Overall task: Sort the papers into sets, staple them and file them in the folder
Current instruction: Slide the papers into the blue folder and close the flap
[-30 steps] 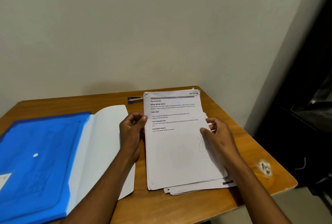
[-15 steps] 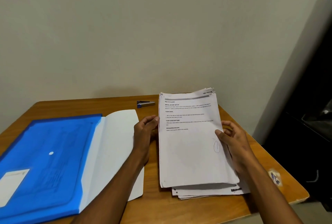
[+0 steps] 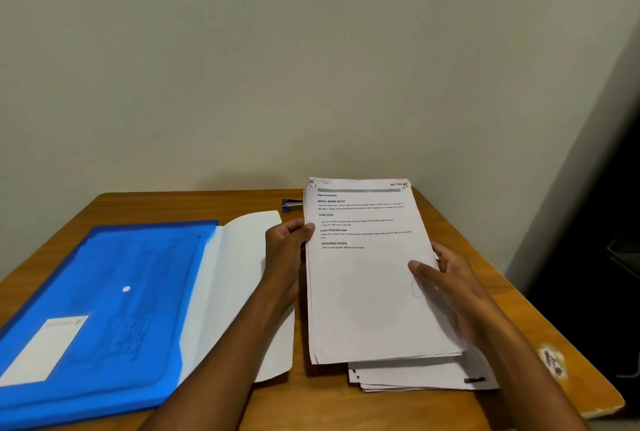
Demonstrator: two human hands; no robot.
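Your left hand (image 3: 289, 250) pinches the left edge of the paper stack (image 3: 370, 275), thumb on top; your right hand (image 3: 446, 288) clamps the right edge likewise, probably to square up the sheets. The far end lifts; more papers (image 3: 426, 375) lie beneath on the table (image 3: 173, 202). The stapler (image 3: 291, 205) waits behind, the open blue folder (image 3: 104, 309) left.

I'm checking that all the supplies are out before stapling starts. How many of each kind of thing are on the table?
Blue folder, lying open: 1
Stapler, behind the papers: 1
Paper stacks: 2, an upper stack gripped by the left hand and right hand, and a lower stack on the table
Total: 4
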